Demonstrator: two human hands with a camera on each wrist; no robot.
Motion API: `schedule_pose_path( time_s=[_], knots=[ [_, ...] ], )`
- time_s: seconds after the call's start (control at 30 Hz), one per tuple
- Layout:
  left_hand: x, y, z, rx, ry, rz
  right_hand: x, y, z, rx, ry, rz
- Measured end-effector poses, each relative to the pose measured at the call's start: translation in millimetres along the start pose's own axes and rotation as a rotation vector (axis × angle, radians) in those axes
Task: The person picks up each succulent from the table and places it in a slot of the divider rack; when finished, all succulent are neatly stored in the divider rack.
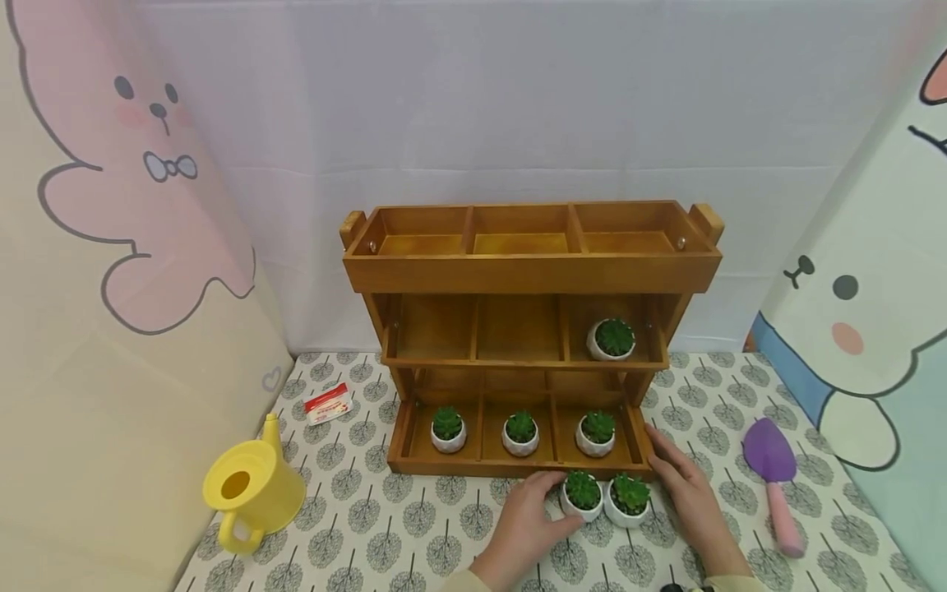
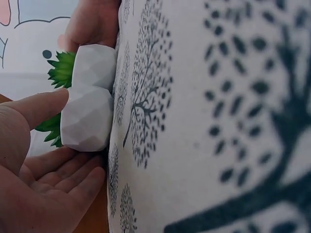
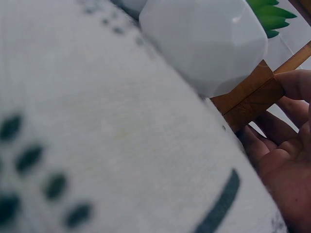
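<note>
In the head view, two small succulents in white faceted pots stand side by side on the cloth before a wooden shelf (image 1: 518, 275). My left hand (image 1: 524, 522) holds the left potted succulent (image 1: 582, 493), thumb on its near side and fingers behind; the left wrist view shows thumb and fingers at the white pot (image 2: 86, 119). Touching it on the right is the other potted succulent (image 1: 627, 503). My right hand (image 1: 688, 493) grips the shelf's lower right front corner; in the right wrist view, thumb and fingers lie against the wooden corner (image 3: 255, 99).
Three potted succulents stand in the bottom tier's compartments, another potted succulent (image 1: 612, 339) in the middle tier's right one. A yellow watering can (image 1: 255, 485) and a red-and-white packet (image 1: 328, 404) lie left. A purple trowel (image 1: 771, 452) with pink handle lies right. Printed curtains flank the table.
</note>
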State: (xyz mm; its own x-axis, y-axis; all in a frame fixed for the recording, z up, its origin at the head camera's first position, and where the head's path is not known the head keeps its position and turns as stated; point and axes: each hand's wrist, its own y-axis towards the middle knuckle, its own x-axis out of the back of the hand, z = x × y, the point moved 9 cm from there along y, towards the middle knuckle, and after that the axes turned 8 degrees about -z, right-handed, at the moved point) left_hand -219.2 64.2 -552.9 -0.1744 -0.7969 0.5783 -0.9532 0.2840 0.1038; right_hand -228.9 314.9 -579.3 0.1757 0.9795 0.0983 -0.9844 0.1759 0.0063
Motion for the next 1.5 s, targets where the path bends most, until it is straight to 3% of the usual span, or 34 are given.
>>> schedule_pose_path(
  time_s=[0.33, 0.5, 0.67, 0.9, 1.1, 1.5],
  knots=[
    [-3.0, 4.8, -3.9, 0.023, 0.032, -0.010, -2, 0, 1, 0.012, 0.135, 0.018],
    [-4.0, 6.4, -9.9, 0.018, 0.048, -0.062, -1, 0, 1, 0.012, 0.086, 0.006],
    [-8.5, 6.9, -11.8, 0.066, 0.082, -0.110, -1, 0, 2, 0.013, 0.069, 0.007],
    [-11.9, 7.7, -15.8, 0.081, 0.138, -0.166, 0, 1, 2, 0.021, 0.026, -0.007],
    [-12.7, 7.3, -14.3, 0.097, 0.124, -0.157, 0, 1, 2, 0.028, 0.028, -0.004],
    [-7.9, 1.2, -7.4, 0.056, 0.042, -0.165, -2, 0, 1, 0.007, 0.035, 0.000]
  ],
)
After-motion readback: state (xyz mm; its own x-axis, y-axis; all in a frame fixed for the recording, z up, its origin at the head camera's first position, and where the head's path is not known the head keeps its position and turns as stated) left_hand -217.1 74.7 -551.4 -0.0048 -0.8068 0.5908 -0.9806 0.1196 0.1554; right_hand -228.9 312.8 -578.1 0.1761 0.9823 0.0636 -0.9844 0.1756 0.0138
